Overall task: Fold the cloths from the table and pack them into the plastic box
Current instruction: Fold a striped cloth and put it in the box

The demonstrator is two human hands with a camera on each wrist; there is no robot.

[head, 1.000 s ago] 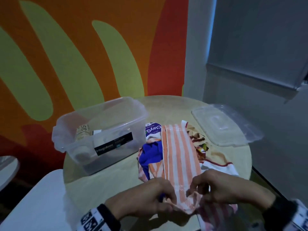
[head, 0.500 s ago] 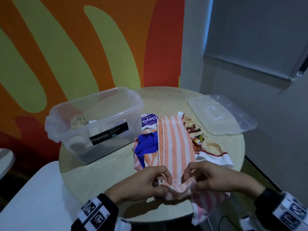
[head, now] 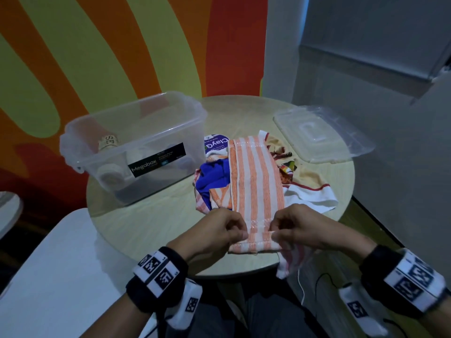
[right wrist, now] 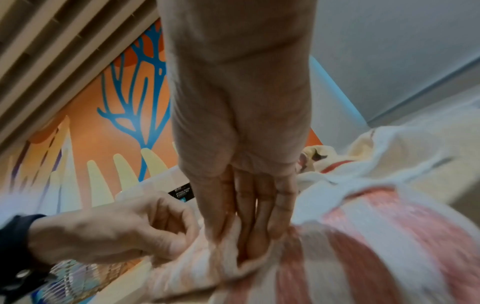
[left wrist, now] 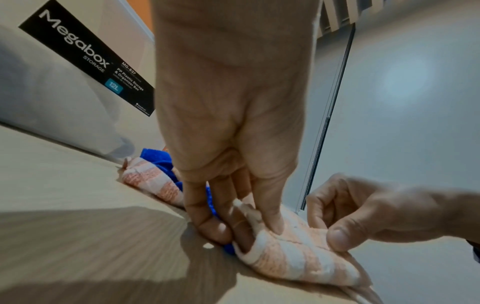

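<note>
An orange-and-white striped cloth [head: 256,181] lies lengthwise over a heap of cloths on the round table [head: 151,215]. My left hand [head: 227,230] pinches its near edge on the left, thumb on top [left wrist: 270,224]. My right hand [head: 290,228] pinches the same edge on the right [right wrist: 249,242]. The near end is folded over at the table's front edge. A blue cloth [head: 212,176] and a white cloth with a red line [head: 310,191] lie beneath. The clear plastic box [head: 136,142] stands at the left, open, with a few rolled items inside.
The box's clear lid [head: 319,135] lies at the table's back right. A purple-labelled item [head: 216,142] peeks out behind the cloth heap. A white surface [head: 56,276] sits at the lower left. Part of another striped cloth hangs off the table's front edge [head: 290,262].
The crumpled near end of the striped cloth has been pulled flat and taut between both hands, which moved slightly apart. The view has tilted down a little.
</note>
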